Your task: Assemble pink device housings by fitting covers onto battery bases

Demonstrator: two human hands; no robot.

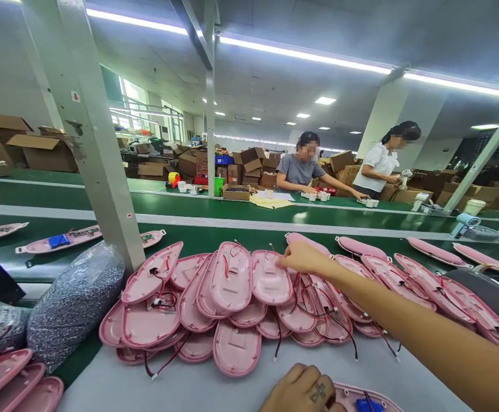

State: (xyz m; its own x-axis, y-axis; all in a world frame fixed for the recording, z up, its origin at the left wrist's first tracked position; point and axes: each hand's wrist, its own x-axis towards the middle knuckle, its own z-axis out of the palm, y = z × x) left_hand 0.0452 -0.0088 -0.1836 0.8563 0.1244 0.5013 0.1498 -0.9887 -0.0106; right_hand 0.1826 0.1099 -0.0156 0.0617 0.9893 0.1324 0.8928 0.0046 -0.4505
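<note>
In the head view, your right hand (pixel 304 257) has fingers bunched at the rim of a pink shell (pixel 272 281) in the heap (pixel 236 349) along the bench (pixel 181 383)'s far edge, grip unclear. Your left hand (pixel 301 392) curls at the near edge beside another shell (pixel 347 395), its hold hidden. Two co-workers (pixel 298 169) are behind a green table (pixel 249 214) under strip lights (pixel 305 54).

**Bright overhead tubes, stretched edges**

Well lit indoors, mainly from long ceiling tubes (pixel 305 54), blown out to white. Small lit panels (pixel 325 100) further back; daylight through windows (pixel 131 94) at left, overexposed. Ceiling (pixel 284 23) grey, dimmer. Pale glare on green bench (pixel 232 209). Pink shells (pixel 237 348) evenly lit, soft shadows between them, reasonably sharp. Background softer, fine detail smeared. Wide-angle stretch: left post (pixel 95 137) leans. Heads (pixel 307 139) of two people (pixel 301 171) pixelated.
</note>
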